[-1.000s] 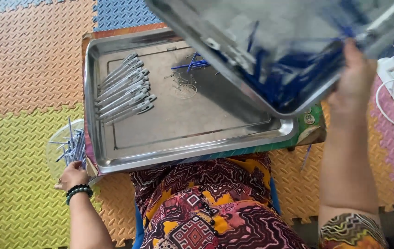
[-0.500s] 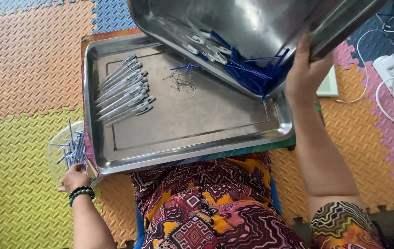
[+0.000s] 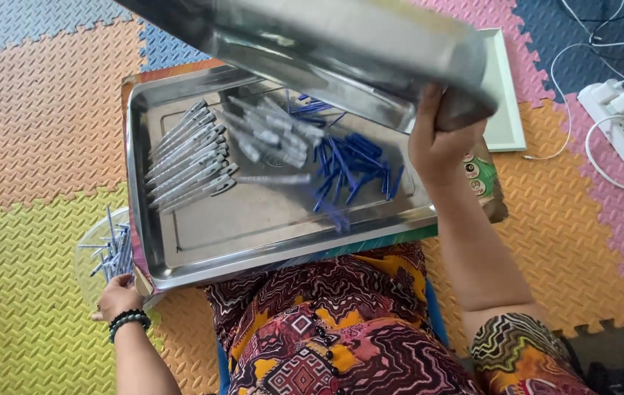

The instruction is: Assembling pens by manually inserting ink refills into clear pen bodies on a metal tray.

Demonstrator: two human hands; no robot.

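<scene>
One head-worn camera looks steeply down, from close, onto the lap, the steel tray [image 3: 180,249] and floor mats [image 3: 41,117].

Head view. The right hand [image 3: 440,146] grips the rim of a tilted steel tray [image 3: 341,51] held above a flat steel tray [image 3: 202,252]. Blue pen parts [image 3: 352,164] and clear pen barrels [image 3: 271,135] lie blurred near the flat tray's far right corner; assembled pens [image 3: 187,157] lie in a row along its left edge. The left hand [image 3: 116,298] touches a clear bowl [image 3: 89,256] of parts beside the near left corner.
</scene>
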